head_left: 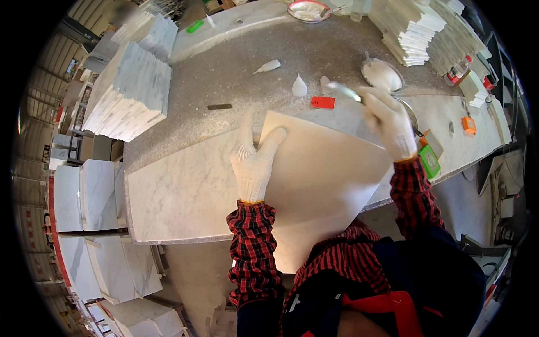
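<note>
Having slab (331, 160) laid under spread left hand (252, 164), clenching shiny tool (345, 91) in right hand (390, 122), with tool work seemingly remaining.

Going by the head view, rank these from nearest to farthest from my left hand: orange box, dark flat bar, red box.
1. Dark flat bar: nearest, beyond the left hand and slightly to its left.
2. Red box: beyond the hand, to its right.
3. Orange box: farthest, well over to the right.
</note>
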A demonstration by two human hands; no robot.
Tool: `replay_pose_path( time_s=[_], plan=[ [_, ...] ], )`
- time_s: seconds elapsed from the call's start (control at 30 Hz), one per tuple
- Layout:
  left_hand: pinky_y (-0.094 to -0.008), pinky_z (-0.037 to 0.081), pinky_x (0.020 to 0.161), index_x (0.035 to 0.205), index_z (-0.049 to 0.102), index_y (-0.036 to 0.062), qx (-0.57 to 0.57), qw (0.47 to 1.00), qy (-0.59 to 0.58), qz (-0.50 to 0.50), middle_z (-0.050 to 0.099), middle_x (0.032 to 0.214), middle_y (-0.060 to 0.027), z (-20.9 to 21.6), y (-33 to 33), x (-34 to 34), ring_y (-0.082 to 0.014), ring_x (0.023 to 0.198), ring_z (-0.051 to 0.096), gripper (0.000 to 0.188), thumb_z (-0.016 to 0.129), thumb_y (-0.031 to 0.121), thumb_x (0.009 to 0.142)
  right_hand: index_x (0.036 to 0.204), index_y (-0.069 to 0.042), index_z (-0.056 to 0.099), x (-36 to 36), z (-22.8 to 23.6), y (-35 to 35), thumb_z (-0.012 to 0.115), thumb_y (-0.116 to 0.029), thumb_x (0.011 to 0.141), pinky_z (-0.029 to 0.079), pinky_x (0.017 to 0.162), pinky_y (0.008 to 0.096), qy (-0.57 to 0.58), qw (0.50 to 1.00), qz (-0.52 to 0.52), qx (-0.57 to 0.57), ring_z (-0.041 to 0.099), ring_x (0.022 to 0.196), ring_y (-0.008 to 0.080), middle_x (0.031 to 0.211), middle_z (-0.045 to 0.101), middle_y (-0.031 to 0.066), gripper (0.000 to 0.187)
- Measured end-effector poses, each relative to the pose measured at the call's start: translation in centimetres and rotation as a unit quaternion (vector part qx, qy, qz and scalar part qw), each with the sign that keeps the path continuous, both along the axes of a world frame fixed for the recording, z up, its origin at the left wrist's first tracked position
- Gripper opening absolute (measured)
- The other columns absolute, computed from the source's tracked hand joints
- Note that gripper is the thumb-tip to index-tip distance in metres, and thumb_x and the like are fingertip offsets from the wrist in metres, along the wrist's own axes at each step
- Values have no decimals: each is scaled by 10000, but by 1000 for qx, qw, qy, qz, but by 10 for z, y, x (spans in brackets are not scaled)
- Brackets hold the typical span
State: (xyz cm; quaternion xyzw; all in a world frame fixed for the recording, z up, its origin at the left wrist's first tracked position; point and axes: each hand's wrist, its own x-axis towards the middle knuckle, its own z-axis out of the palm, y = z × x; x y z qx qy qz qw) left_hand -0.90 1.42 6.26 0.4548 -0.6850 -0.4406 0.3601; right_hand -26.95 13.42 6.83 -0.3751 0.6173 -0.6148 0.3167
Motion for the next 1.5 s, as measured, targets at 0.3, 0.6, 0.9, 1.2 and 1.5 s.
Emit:
replay_pose_path(
  time_s=[0.3, 0.6, 0.9, 1.2, 1.5],
  plan=[
    [-254, 466, 693, 1518, 484, 46, 26, 999, -14, 15, 640, 930, -27, 8, 5, -1, -97, 776, 548, 762, 796, 285, 866, 1187, -9, 713, -89, -86, 112, 605, -258, 1027, 408, 550, 218, 548, 776, -221, 220, 512, 587, 57, 804, 644, -44, 315],
    [-279, 500, 669, 1486, 517, 41, -31, 999, 4, 15, 690, 855, -57, 0, 1, -2, -105, 714, 586, 727, 803, 253, 853, 1219, 23, 682, -1, -1, 31, 604, -249, 1008, 447, 599, 205, 9, 997, 49, 59, 562, 687, 47, 838, 635, 2, 353],
    [-236, 463, 661, 1548, 422, 17, -27, 1000, 3, 2, 646, 862, -26, -4, 2, -2, -78, 738, 553, 771, 754, 237, 888, 1138, -8, 680, 33, 34, -8, 611, -260, 974, 493, 581, 245, -155, 947, 227, 167, 608, 703, 105, 840, 651, 56, 308],
    [-293, 510, 662, 1461, 519, -16, -82, 996, -33, 24, 669, 776, -65, -7, -2, -2, -124, 680, 591, 722, 807, 200, 835, 911, -20, 678, 54, 50, -57, 564, -245, 977, 461, 533, 234, -83, 942, 302, 123, 580, 617, 104, 747, 620, 37, 261],
    [-275, 494, 593, 1502, 468, -2, -59, 998, -14, 32, 654, 735, -51, 0, 1, -4, -103, 622, 570, 800, 832, 217, 825, 998, -5, 690, 59, 37, -79, 577, -244, 993, 439, 522, 225, -133, 935, 313, 100, 536, 596, 89, 760, 616, 42, 265]
  ],
)
